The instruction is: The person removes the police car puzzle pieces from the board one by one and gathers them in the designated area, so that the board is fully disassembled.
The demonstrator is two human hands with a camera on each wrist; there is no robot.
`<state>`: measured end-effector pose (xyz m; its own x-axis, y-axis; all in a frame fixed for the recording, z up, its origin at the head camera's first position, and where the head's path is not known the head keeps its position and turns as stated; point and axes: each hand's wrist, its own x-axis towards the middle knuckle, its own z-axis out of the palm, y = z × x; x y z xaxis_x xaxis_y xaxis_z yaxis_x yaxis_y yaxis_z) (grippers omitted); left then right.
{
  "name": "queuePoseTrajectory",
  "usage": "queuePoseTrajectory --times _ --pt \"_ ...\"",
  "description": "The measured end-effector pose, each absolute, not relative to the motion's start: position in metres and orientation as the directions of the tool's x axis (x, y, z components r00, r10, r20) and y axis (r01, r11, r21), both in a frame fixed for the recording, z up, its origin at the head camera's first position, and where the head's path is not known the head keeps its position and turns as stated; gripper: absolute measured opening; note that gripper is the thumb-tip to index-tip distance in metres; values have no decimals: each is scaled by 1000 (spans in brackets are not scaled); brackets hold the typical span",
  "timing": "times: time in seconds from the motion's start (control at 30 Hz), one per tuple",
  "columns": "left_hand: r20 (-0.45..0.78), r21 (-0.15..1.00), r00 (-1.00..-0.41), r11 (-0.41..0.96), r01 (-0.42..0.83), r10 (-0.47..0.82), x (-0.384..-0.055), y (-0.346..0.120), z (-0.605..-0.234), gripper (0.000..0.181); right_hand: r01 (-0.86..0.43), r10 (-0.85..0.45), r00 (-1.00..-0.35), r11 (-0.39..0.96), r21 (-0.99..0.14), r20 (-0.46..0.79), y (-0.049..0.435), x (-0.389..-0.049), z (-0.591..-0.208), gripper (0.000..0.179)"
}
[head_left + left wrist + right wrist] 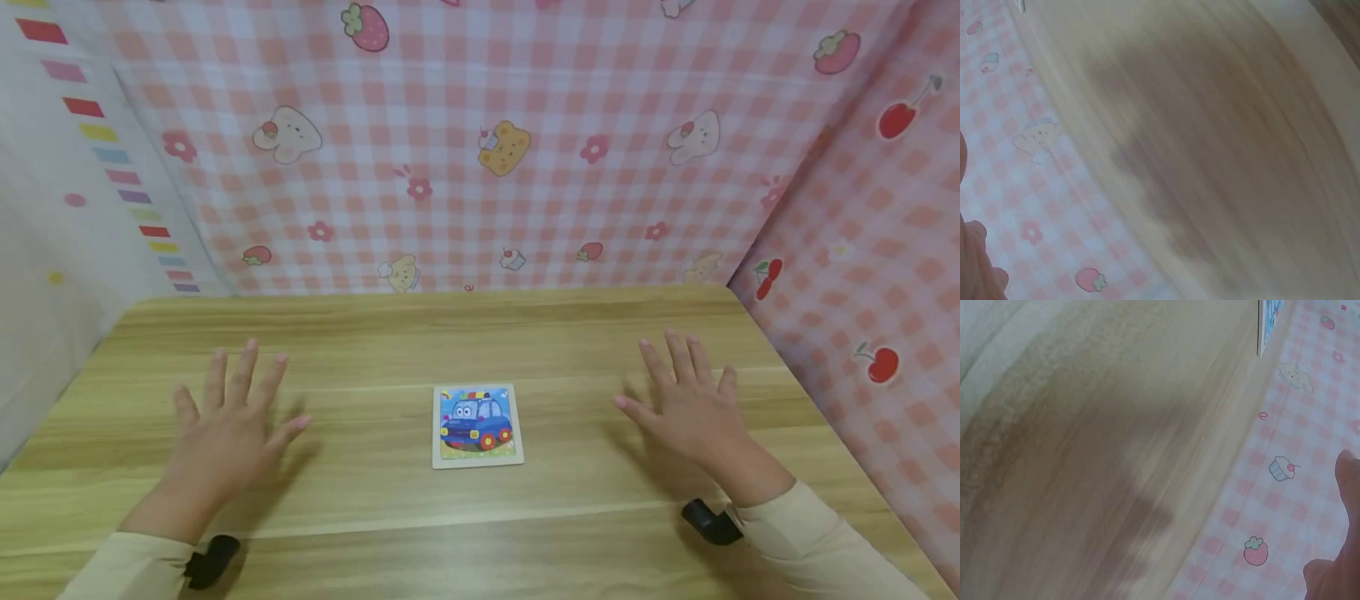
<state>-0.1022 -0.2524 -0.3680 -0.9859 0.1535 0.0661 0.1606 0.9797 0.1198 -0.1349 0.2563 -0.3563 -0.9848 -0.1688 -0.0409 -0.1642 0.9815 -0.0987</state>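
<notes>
A small square picture puzzle lies flat in the middle of the table, showing a blue cartoon police car inside a pale frame. To its left my left hand is held palm down over the wood, fingers spread and holding nothing. On the other side, my right hand is spread the same way, also holding nothing. Both hands cast shadows on the tabletop and stay apart from the puzzle. In the right wrist view a corner of the puzzle shows at the top, with some fingers at the right edge.
The wood-grain table has a back edge meeting a pink checked cloth printed with animals and strawberries. A cherry-print cloth hangs along the right, and a whitish cloth along the left. Black wrist mounts sit by both sleeves.
</notes>
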Motion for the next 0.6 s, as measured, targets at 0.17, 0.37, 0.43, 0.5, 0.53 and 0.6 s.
queuePoseTrajectory --times 0.17,0.37,0.43,0.5,0.53,0.6 --pt "70 140 -980 971 196 188 -103 -240 -367 80 -170 -177 -983 979 -113 -52 252 -135 -355 92" --pt "85 174 -971 957 233 222 -104 -223 -367 81 -179 -187 -981 976 -122 -51 244 -137 -356 93" --pt "92 176 -967 952 250 237 -104 -217 -367 81 -187 -194 -980 974 -128 -45 241 -137 -356 92" --pt "97 167 -961 948 271 258 -103 -210 -368 81 -199 -206 -978 970 -140 -37 237 -137 -356 91" --pt "97 166 -958 945 283 270 -103 -206 -368 81 -206 -213 -977 967 -146 -31 235 -137 -356 91" --pt "93 154 -951 940 305 294 -103 -199 -368 81 -221 -227 -974 962 -159 -20 230 -137 -357 89"
